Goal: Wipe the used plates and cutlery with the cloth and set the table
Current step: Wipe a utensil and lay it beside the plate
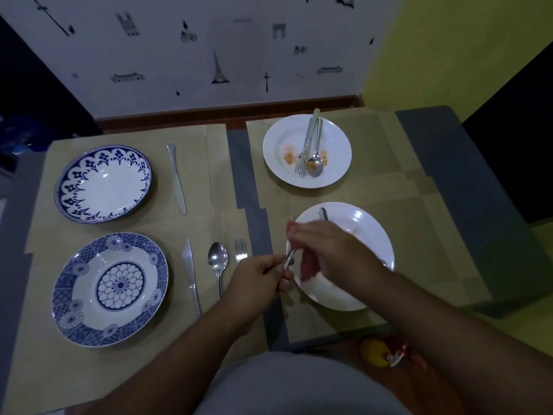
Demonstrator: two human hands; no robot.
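Observation:
My left hand (pixel 259 280) grips the handle of a metal utensil (pixel 288 259). My right hand (pixel 329 250) holds a pink cloth (pixel 308 266) wrapped round the utensil's other end, which is hidden. Both hands hover over the left rim of a white plate (pixel 371 235) with another utensil handle (pixel 323 213) lying in it. Farther back a stained white plate (pixel 275 151) holds a fork, knife and spoon (pixel 314 163). On the left, two blue-patterned plates (pixel 104 184) (pixel 110 289) sit with knives (pixel 177 181) (pixel 191 274), a spoon (pixel 217 262) and a fork (pixel 241 248) beside them.
Everything sits on tan cardboard sheets (pixel 389 145) over a grey surface (pixel 466 181). A white patterned wall (pixel 209 55) stands close behind. A yellow and red object (pixel 380 351) lies on the floor at the lower right.

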